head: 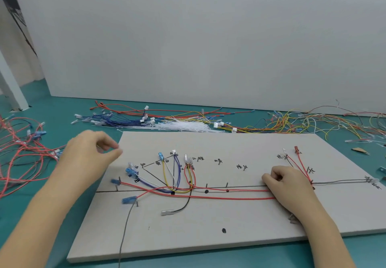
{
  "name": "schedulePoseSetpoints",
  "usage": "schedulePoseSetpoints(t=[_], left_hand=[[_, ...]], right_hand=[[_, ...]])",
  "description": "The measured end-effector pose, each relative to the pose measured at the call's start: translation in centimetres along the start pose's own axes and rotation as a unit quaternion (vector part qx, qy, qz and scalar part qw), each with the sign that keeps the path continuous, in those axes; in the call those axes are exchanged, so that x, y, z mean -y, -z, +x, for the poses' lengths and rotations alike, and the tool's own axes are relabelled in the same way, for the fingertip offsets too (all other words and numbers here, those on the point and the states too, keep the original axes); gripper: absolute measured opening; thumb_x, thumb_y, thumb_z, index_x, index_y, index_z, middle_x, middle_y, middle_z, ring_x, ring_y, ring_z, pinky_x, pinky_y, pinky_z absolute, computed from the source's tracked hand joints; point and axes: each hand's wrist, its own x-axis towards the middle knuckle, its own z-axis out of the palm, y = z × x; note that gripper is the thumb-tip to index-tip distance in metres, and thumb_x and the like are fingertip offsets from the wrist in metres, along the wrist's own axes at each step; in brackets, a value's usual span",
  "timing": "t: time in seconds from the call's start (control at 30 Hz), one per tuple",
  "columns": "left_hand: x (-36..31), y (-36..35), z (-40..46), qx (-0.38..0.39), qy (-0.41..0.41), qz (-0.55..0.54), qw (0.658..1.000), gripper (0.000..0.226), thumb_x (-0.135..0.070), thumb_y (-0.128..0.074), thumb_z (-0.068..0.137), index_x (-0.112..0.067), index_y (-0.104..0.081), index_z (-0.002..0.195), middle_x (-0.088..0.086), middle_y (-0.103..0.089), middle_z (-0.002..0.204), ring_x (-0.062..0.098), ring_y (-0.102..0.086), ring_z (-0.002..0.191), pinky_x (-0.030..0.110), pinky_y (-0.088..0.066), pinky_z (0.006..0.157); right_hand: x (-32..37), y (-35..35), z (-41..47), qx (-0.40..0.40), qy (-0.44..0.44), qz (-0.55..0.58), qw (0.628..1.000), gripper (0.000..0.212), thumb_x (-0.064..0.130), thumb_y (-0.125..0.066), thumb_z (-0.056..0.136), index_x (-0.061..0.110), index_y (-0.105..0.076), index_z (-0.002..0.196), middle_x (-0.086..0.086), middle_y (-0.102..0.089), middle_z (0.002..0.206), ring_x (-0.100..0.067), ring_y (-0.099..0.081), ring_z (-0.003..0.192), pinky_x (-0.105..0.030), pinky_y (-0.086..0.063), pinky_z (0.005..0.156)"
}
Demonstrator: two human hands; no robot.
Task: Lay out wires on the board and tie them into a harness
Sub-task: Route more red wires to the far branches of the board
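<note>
Two bare forearms reach in from the near edge over a pale grey rectangular board (pixel 208 236) lying on a teal tabletop (pixel 41 215). On the board's right half, the right hand (pixel 290 188) rests with its fingers curled down on the long red wires (pixel 229 198), pinching them where they run along a black drawn line (pixel 246 186). Beyond that hand the red strands fan up to a small white terminal (pixel 284 150) and a red one (pixel 296 149), while a grey wire (pixel 338 182) carries on to the right. The left hand (pixel 92 152) hovers above the board's far left corner, thumb and fingers loosely curled towards each other with nothing between them, well apart from the wires.

Between the hands the wires spread out leftward: red ones end in blue terminals (pixel 129 200) beside small upright pins, and yellow, white, purple and blue strands rise to connectors near handwritten black labels. A black wire (pixel 186 205) loops down to a silver terminal (pixel 167 212), and a thin grey strand trails off the near edge.

Past the board lie a heap of white cable ties (pixel 183 126) and loose bundles of coloured wires (pixel 292 123), with more red wires (pixel 18 154) at the left.
</note>
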Motion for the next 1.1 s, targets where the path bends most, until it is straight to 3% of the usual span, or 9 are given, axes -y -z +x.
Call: schedulePoseSetpoints(t=[0.07, 0.13, 0.2, 0.4, 0.57, 0.73, 0.9, 1.0, 1.1], left_hand=[[-1.0, 0.7, -1.3, 0.121, -0.054, -0.073, 0.989, 0.012, -0.024, -0.079, 0.076, -0.032, -0.074, 0.068, -0.01, -0.072, 0.07, 0.002, -0.064, 0.065, 0.013, -0.047, 0.06], [-1.7, 0.6, -2.6, 0.272, -0.08, -0.084, 0.955, 0.013, -0.026, -0.078, 0.078, -0.037, -0.076, 0.072, -0.011, -0.073, 0.073, 0.002, -0.065, 0.067, 0.013, -0.048, 0.061], [-1.7, 0.3, -3.2, 0.32, -0.088, -0.067, 0.941, 0.012, -0.026, -0.078, 0.079, -0.035, -0.077, 0.071, -0.01, -0.072, 0.074, 0.003, -0.065, 0.069, 0.014, -0.047, 0.062], [-1.1, 0.4, -3.2, 0.35, -0.094, -0.029, 0.932, 0.009, -0.036, -0.078, 0.077, -0.042, -0.076, 0.07, -0.016, -0.07, 0.073, 0.003, -0.063, 0.069, 0.009, -0.041, 0.058], [-1.5, 0.7, -2.8, 0.377, -0.096, -0.022, 0.921, 0.008, -0.037, -0.078, 0.077, -0.042, -0.075, 0.071, -0.014, -0.072, 0.073, 0.005, -0.066, 0.073, 0.013, -0.048, 0.064], [-1.2, 0.0, -3.6, 0.316, -0.131, 0.011, 0.94, 0.008, -0.038, -0.076, 0.075, -0.045, -0.073, 0.072, -0.017, -0.069, 0.074, 0.005, -0.062, 0.074, 0.025, -0.052, 0.072], [-0.1, 0.0, -3.8, 0.318, -0.146, -0.027, 0.936, 0.015, -0.037, -0.083, 0.071, -0.049, -0.074, 0.072, -0.023, -0.068, 0.076, 0.0, -0.063, 0.078, 0.009, -0.042, 0.065], [0.8, -0.2, -4.0, 0.308, -0.157, -0.054, 0.937, 0.012, -0.041, -0.082, 0.068, -0.048, -0.074, 0.075, -0.02, -0.068, 0.079, 0.002, -0.062, 0.082, 0.008, -0.041, 0.068], [1.5, -0.4, -4.3, 0.298, -0.167, -0.076, 0.937, 0.012, -0.051, -0.075, 0.065, -0.048, -0.074, 0.077, -0.018, -0.067, 0.082, 0.004, -0.06, 0.086, 0.014, -0.043, 0.074]], right_hand=[[0.2, 0.0, 0.1, -0.008, -0.007, 0.022, 1.0, 0.043, 0.025, -0.061, 0.082, 0.014, -0.032, 0.052, -0.001, -0.035, 0.052, -0.019, -0.038, 0.056, -0.032, -0.031, 0.054], [0.2, 0.0, 0.2, -0.02, -0.019, 0.049, 0.998, 0.043, 0.026, -0.06, 0.083, 0.011, -0.033, 0.053, -0.006, -0.036, 0.054, -0.021, -0.037, 0.057, -0.032, -0.031, 0.054], [0.2, 0.0, 0.2, -0.034, -0.027, 0.067, 0.997, 0.041, 0.026, -0.059, 0.083, 0.003, -0.038, 0.056, -0.014, -0.045, 0.059, -0.025, -0.043, 0.06, -0.032, -0.034, 0.056], [0.0, -0.2, 0.1, -0.052, -0.033, 0.092, 0.994, 0.035, 0.025, -0.058, 0.083, 0.003, -0.047, 0.059, -0.01, -0.055, 0.062, -0.026, -0.049, 0.064, -0.031, -0.036, 0.056], [0.3, -0.2, 0.1, -0.067, -0.032, 0.108, 0.991, 0.03, 0.022, -0.059, 0.083, 0.007, -0.048, 0.058, -0.003, -0.049, 0.057, -0.018, -0.044, 0.058, -0.03, -0.034, 0.054], [0.3, -0.2, 0.1, -0.062, -0.035, 0.117, 0.991, 0.03, 0.019, -0.059, 0.083, 0.01, -0.048, 0.057, -0.002, -0.049, 0.056, -0.018, -0.043, 0.057, -0.03, -0.034, 0.054], [0.4, -0.2, 0.1, -0.058, -0.037, 0.14, 0.988, 0.026, 0.02, -0.061, 0.081, 0.013, -0.049, 0.059, 0.001, -0.049, 0.057, -0.016, -0.044, 0.057, -0.028, -0.034, 0.052], [0.5, -0.1, -0.1, -0.034, -0.041, 0.151, 0.987, 0.012, 0.021, -0.064, 0.079, 0.021, -0.053, 0.071, 0.0, -0.053, 0.062, -0.017, -0.051, 0.061, -0.029, -0.036, 0.055], [0.5, -0.1, -0.3, 0.009, -0.017, 0.121, 0.992, 0.014, 0.016, -0.061, 0.079, 0.027, -0.053, 0.079, 0.001, -0.053, 0.065, -0.017, -0.053, 0.067, -0.029, -0.038, 0.057]])
